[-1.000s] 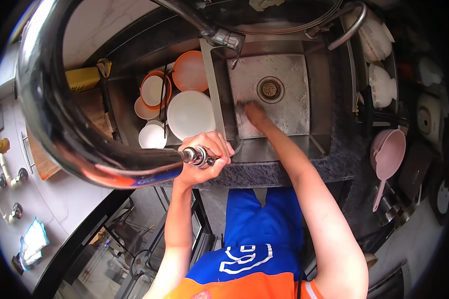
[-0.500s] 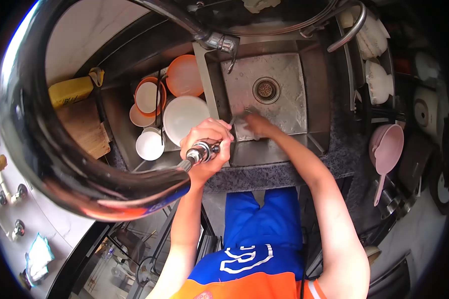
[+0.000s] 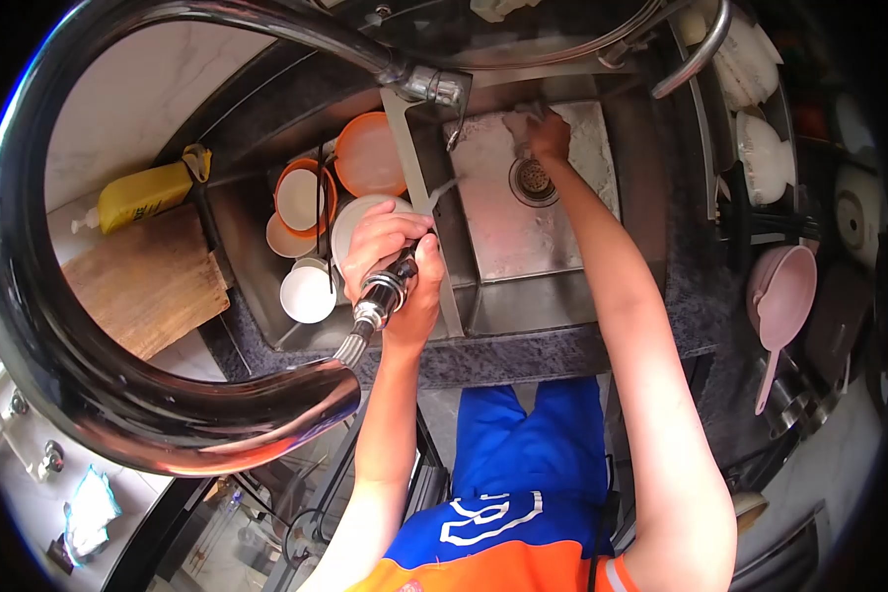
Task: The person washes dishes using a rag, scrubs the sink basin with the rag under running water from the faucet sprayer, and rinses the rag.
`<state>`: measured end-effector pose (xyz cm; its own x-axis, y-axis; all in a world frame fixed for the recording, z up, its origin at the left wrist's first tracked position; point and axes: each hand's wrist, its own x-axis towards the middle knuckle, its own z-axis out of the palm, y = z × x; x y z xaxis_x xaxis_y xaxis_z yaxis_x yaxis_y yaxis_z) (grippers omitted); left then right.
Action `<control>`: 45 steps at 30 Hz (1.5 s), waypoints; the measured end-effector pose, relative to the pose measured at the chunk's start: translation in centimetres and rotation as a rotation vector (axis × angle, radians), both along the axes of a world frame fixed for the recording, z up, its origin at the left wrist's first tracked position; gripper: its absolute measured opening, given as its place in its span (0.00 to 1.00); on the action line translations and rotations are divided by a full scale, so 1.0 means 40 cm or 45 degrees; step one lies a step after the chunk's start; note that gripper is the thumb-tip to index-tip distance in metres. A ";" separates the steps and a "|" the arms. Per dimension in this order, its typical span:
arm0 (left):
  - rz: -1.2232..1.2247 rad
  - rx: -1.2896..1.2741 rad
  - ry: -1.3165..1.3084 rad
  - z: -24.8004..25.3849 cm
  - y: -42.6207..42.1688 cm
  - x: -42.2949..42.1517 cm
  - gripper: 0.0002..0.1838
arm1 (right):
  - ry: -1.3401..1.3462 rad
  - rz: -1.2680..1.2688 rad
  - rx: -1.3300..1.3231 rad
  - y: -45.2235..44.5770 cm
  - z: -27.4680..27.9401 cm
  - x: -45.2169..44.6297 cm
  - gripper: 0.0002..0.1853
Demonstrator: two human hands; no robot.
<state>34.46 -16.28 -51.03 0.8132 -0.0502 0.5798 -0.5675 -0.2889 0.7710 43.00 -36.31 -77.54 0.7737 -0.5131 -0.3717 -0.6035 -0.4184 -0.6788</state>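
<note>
My left hand (image 3: 377, 247) is wrapped round a black and chrome pull-out faucet sprayer (image 3: 380, 293). Water seems to leave its front end, pointed at the right sink basin (image 3: 498, 242). Deep in that basin, just beyond the round drain (image 3: 535, 182), my right hand (image 3: 550, 133) presses near the back wall. Its fingers look closed over something greyish, too blurred to name. Under and beside my left hand, the left basin holds a large white plate (image 3: 350, 222), an orange-rimmed bowl (image 3: 370, 153), stacked bowls (image 3: 301, 200) and a small white bowl (image 3: 307, 293).
A thick curved black hose (image 3: 168, 414) sweeps across the left foreground. Dark chopsticks (image 3: 321, 207) lie over the bowls. Left of the sinks are a wooden board (image 3: 148, 281) and yellow bottle (image 3: 143, 195). A pink pan (image 3: 784, 296) and dish rack (image 3: 705, 128) stand right.
My right hand has moved from the near left of the right basin to its back, past the drain. My left hand still grips the sprayer, slightly shifted.
</note>
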 end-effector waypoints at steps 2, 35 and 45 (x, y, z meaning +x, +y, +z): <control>0.031 -0.027 -0.011 -0.001 -0.007 -0.001 0.16 | 0.050 -0.034 -0.037 -0.037 0.038 -0.027 0.22; -0.356 0.006 0.288 0.047 0.107 -0.022 0.17 | -0.127 0.419 1.197 0.221 0.483 -0.315 0.25; -0.379 -0.152 0.294 0.026 0.060 -0.040 0.15 | -0.282 -0.402 0.761 0.012 0.113 -0.206 0.29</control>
<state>32.85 -13.90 -49.99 0.8830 -0.2471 0.3990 -0.4204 -0.0385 0.9065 34.76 -35.84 -73.02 0.7115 -0.4825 -0.5108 -0.4561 0.2358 -0.8581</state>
